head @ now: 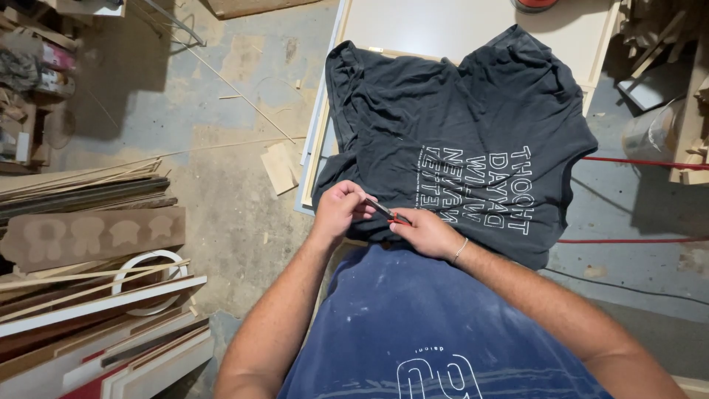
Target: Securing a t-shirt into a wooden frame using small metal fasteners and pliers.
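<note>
Head view, looking straight down. Both forearms reach forward over the near edge of a white worktop (473,26). A dark grey T-shirt (450,125) with white printed lettering lies spread across it, crumpled, its lower hem hanging over the near edge.

Left hand (341,210): grip pressed together, fingers curled and pinching the dark end of a small utility knife (387,213). Right hand (425,231): grip likewise closed, thumb and fingertips pinching the red end of the same knife. The knife sits between the two hands, tilted, just above the shirt's lower part, near the lettering. Whether the blade is out cannot be told; the tool is small and partly hidden by fingers. A thin bracelet (459,250) circles the right wrist. The person's blue shirt (436,332) with paint flecks fills the bottom of the frame.

Surroundings: dusty concrete floor (221,96) to the left, with a scrap wood offcut (279,167) lying just beside the worktop. Further left, a stack of boards and mouldings (88,295), one brown panel with cut-out shapes (92,235), and a white ring (151,284) among them. A red cable (635,162) runs across the floor on the right.
</note>
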